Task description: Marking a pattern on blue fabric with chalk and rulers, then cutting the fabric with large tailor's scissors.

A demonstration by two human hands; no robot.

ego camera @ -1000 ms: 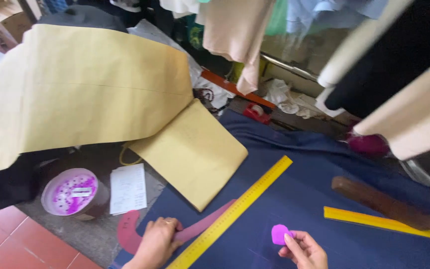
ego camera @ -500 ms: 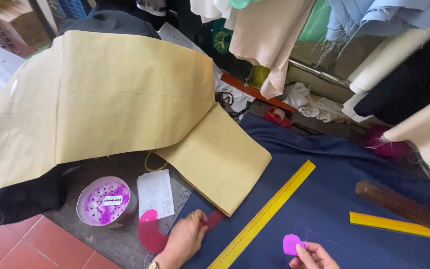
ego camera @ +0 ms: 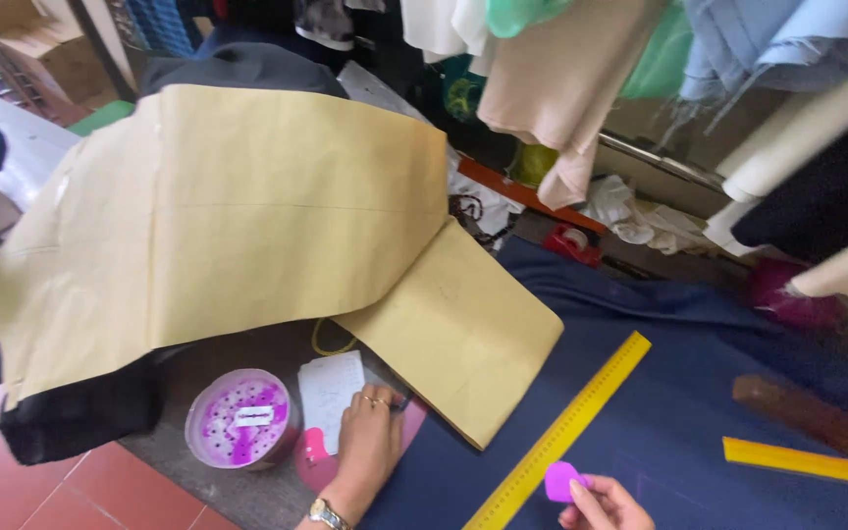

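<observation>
My left hand (ego camera: 368, 444), with rings and a wristwatch, rests flat on a pink curved ruler (ego camera: 318, 463) at the table's near left edge, next to a small white paper slip (ego camera: 331, 385). My right hand (ego camera: 603, 507) pinches a pink piece of tailor's chalk (ego camera: 559, 480) above the dark navy fabric (ego camera: 679, 393). A long yellow ruler (ego camera: 566, 430) lies diagonally on the fabric between my two hands. A folded brown paper pattern (ego camera: 247, 226) spreads over the left side.
A round purple-lidded container (ego camera: 238, 430) sits left of my left hand. A second yellow ruler (ego camera: 805, 463) and a brown wooden block (ego camera: 807, 417) lie at right. Hanging clothes and fabric rolls fill the back. Red floor tiles show at lower left.
The view has swung left and down. My left hand slid left along the pink curved ruler toward the table edge. My right hand keeps holding the chalk.
</observation>
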